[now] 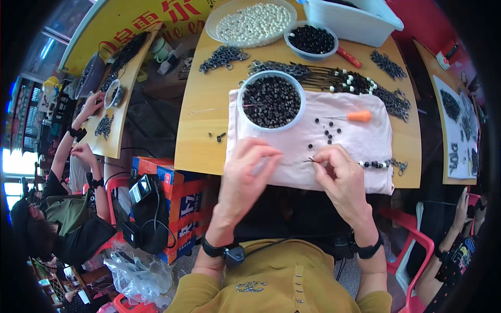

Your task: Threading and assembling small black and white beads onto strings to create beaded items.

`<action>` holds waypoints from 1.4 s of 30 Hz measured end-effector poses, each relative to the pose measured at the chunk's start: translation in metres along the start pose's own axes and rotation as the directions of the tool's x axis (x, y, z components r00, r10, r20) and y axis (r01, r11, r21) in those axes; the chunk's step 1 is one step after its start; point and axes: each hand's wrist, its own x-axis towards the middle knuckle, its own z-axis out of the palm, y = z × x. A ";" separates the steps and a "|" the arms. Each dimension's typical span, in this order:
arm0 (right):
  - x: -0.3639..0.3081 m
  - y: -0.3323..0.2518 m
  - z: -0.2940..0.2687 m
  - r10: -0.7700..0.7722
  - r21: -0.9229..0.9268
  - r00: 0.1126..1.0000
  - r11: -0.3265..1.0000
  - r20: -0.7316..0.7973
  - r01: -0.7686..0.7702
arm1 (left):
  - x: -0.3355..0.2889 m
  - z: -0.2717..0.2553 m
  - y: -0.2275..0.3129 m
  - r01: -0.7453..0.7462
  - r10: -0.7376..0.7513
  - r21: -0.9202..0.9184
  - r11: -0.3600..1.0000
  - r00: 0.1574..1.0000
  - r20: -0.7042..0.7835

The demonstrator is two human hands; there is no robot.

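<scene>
Cord showed dark and thin in my head view, pinched by the right hand over the pale pink cloth, near loose black beads. The left hand curved nearby; I couldn't tell whether its fingertips met.

Bright tabletop, white glare far left, dark curved edges
</scene>
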 end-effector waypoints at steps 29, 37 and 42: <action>-0.006 0.016 -0.005 0.195 0.289 0.981 0.938 0.023 -0.193 | 0.157 -0.051 -0.112 -0.260 0.271 0.483 0.836 0.961 0.049; -0.011 0.015 -0.006 0.231 0.358 0.972 0.905 0.041 -0.230 | 0.122 -0.071 -0.095 0.037 -0.125 -0.325 0.945 0.959 -0.253; -0.009 0.015 -0.004 0.205 0.336 0.979 0.921 0.011 -0.197 | 0.073 -0.092 -0.080 0.089 -0.245 -0.464 0.881 0.926 -0.287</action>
